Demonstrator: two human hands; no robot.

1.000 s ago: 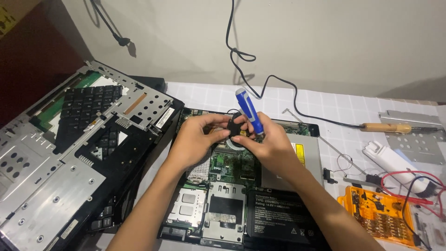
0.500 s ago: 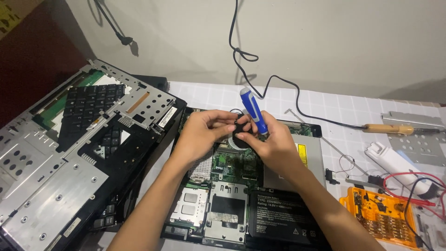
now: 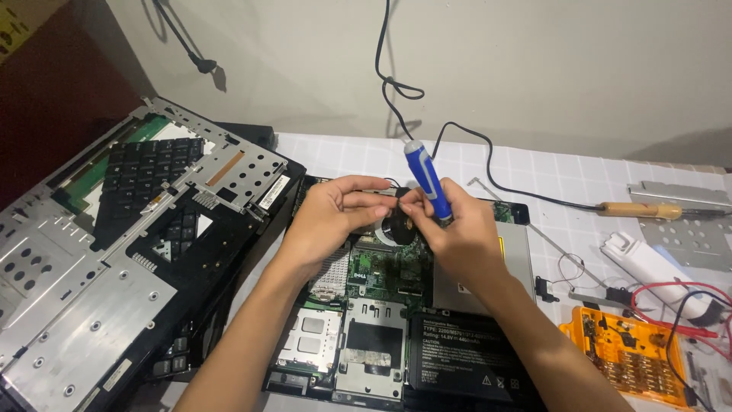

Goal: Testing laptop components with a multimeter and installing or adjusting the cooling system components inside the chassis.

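An opened laptop base [image 3: 381, 343] lies on the tiled table, its green circuit board [image 3: 385, 271] and black battery [image 3: 465, 355] exposed. My right hand [image 3: 454, 233] grips a blue-handled screwdriver [image 3: 425, 177], the handle pointing up and away. My left hand [image 3: 332, 217] pinches something small right beside my right fingertips, above the round black fan [image 3: 398, 227]. What the left fingers hold is too small to tell.
A removed laptop top cover with keyboard [image 3: 114, 244] leans at the left. An orange bit case [image 3: 637, 351] sits at the right, with red wires [image 3: 686, 305], a white device [image 3: 652, 263], a wooden-handled soldering iron [image 3: 640, 208] and metal plates [image 3: 686, 229] behind it.
Both hands have stayed over the fan, shifting slightly. The screwdriver handle has tilted a little more upright.
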